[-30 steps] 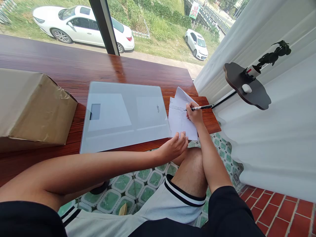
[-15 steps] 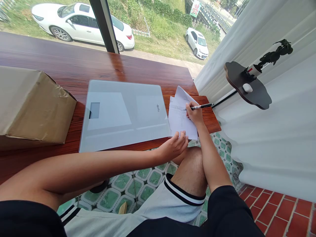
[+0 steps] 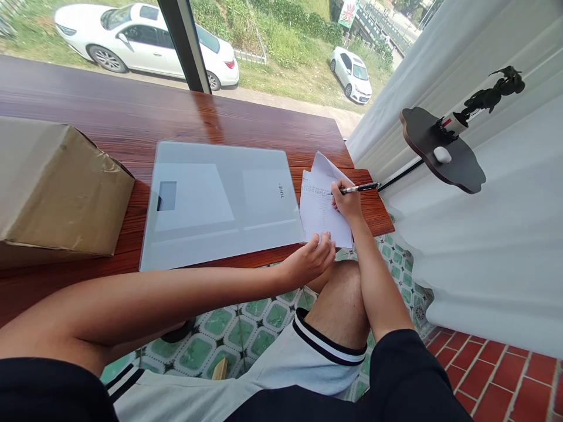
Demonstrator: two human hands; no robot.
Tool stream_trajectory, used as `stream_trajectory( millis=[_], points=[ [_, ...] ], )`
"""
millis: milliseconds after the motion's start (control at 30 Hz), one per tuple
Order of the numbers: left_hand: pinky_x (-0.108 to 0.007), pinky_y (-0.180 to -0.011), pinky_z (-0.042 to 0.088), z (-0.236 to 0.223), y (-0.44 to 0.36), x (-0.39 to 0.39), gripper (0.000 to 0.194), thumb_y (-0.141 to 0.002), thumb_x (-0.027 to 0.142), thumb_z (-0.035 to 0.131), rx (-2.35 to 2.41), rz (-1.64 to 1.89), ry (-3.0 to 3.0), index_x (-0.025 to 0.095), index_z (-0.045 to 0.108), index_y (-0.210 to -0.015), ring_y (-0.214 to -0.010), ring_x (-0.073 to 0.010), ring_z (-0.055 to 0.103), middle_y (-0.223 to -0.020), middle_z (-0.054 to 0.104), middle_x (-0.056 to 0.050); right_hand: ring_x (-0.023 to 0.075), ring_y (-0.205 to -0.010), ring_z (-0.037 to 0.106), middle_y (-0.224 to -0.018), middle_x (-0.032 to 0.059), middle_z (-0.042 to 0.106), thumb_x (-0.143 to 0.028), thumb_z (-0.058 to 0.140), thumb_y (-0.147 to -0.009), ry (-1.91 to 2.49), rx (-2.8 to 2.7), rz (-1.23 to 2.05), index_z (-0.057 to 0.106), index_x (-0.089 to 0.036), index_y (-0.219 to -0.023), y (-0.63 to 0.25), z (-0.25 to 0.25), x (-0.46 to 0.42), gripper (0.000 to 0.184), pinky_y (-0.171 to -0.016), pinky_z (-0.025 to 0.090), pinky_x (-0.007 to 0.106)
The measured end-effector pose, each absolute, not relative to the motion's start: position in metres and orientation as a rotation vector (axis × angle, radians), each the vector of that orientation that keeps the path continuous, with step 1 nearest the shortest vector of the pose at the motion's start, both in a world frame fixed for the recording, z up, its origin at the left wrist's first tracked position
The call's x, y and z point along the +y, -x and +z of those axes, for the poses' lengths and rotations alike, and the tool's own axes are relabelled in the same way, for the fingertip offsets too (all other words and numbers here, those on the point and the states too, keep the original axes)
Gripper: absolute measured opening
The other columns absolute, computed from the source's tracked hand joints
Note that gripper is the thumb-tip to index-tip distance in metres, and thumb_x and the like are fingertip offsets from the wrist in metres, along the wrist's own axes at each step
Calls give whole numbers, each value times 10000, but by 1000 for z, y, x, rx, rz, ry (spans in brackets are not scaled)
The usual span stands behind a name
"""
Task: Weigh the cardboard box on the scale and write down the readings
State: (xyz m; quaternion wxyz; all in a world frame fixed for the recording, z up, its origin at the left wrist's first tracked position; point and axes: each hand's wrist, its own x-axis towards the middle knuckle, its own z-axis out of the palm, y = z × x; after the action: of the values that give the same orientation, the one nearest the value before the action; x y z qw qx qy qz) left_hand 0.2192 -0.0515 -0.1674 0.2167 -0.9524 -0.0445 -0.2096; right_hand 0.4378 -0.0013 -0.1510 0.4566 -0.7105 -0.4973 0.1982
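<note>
My right hand [image 3: 346, 202] is closed around a black-and-clear pen [image 3: 363, 188], its tip touching white paper [image 3: 323, 217]. Rows of small handwriting run across the paper's upper part, and a fainter column goes down its middle. A top sheet [image 3: 324, 166] sticks out at an angle behind it. At the paper's lower edge, the curled fingers of my left hand [image 3: 310, 258] hold the sheet. Left of the paper, a pale glass-topped scale [image 3: 220, 205] with a small grey display window lies flat on the wooden table.
A cardboard box [image 3: 65, 193] stands on the table [image 3: 264, 126] at the left. Right of the table, a small dark stand [image 3: 422, 132] carries a potted plant [image 3: 492, 97] and a white mouse-shaped object [image 3: 442, 155] before a white curtain [image 3: 497, 252]. Cars show through the window.
The view has shifted slightly, moving the table and box a little up and left in the picture. Both hands keep nearly the same place, the pen still on the paper.
</note>
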Motion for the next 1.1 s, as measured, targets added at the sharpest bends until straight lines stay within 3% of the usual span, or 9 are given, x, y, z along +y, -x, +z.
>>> stream_trajectory(
  millis=[533,767,900,1100],
  points=[
    [-403,-981,443,-168,-219,-51,385,-994,146,413,-115,-599,2668,22,623,-1292,-1201,-278,619,-1303,658,-249,98,-349,454,-441,-63,498,-402,569,-904,1758,-1214,481,408,-239,-640,-440,-153,0,349,-378,386,228],
    [-391,-981,446,-164,-220,-50,388,-1007,134,392,-105,-526,2724,50,617,-1311,-1221,-264,600,-1310,660,-217,112,-355,391,-448,-66,439,-622,507,-911,1736,-1087,435,361,-264,-686,-448,-150,-1,447,-363,332,260],
    [-390,-985,452,-165,-220,-49,393,-1011,134,380,-100,-514,2735,57,615,-1317,-1231,-261,598,-1299,668,-207,134,-434,424,-504,-55,432,-654,517,-907,1708,-1121,211,420,-262,-728,-455,-148,-1,442,-459,361,290],
    [-396,-989,457,-168,-220,-50,395,-1003,137,409,-100,-572,2679,24,610,-1325,-1217,-275,611,-1304,662,-229,145,-637,522,-694,-12,563,-501,647,-887,1704,-1251,-35,609,-215,-846,-456,-138,-4,292,-651,414,298]
  ],
)
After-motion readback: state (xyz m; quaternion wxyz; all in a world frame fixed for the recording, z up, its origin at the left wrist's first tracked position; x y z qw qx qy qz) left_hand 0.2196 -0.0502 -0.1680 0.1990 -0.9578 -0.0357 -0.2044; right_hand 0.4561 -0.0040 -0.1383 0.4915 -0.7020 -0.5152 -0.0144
